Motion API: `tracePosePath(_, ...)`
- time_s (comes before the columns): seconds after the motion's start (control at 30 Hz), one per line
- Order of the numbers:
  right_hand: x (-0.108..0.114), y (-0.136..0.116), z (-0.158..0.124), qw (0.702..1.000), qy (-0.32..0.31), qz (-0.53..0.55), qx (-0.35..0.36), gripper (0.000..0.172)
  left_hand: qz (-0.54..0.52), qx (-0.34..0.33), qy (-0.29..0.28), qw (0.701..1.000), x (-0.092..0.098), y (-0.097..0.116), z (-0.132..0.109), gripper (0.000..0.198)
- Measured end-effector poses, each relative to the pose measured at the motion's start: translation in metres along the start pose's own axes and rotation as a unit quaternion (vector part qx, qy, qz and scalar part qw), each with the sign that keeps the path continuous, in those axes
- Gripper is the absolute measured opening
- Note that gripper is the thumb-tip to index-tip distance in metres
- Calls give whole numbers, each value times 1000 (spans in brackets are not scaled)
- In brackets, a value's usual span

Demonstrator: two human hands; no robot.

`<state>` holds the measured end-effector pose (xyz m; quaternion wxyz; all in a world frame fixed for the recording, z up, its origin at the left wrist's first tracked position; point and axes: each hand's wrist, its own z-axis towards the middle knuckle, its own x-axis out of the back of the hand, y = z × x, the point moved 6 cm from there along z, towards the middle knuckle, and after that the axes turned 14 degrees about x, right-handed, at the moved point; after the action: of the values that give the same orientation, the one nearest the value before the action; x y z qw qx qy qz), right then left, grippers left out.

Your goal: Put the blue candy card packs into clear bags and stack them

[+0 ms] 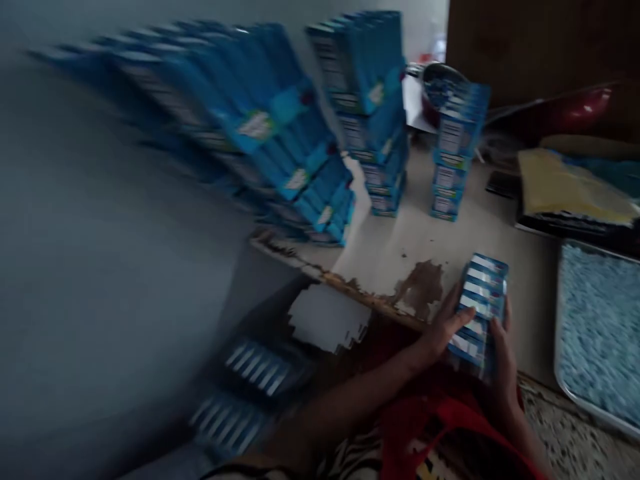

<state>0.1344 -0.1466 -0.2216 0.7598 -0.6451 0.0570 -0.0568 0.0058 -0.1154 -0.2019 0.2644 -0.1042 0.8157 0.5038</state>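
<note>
Between my two hands is a row of small blue boxes (483, 287) with white patches, pressed together side by side, just over the table's near edge. My left hand (447, 323) grips the row from its left side, the thumb lying across the top. From the right, my right hand (505, 347) closes on the same row, fingers along its side. The print on the boxes is too blurred to read. Beyond my hands stands a narrow stack of similar blue boxes (453, 160).
Tall stacks of blue boxes (280, 127) line the table (383, 253) at the left, with another stack (375, 113) beside them. A metal tray (559, 320) of pale blue pieces lies at right. A bowl (443, 73) stands behind. More boxes (257, 367) sit lower left.
</note>
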Motion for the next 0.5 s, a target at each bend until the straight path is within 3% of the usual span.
tracePosePath(0.17,1,-20,5,990,-56,-69,108,82,-13,-34,-16,999,1,21,-9,70)
tracePosePath(0.33,-7,-8,12,1000,12,13,-14,83,-14,-17,-29,999,0,5,-4,75)
tracePosePath(0.5,-1,-11,30,994,63,79,-42,88,-56,2,-50,997,-7,-6,12,73)
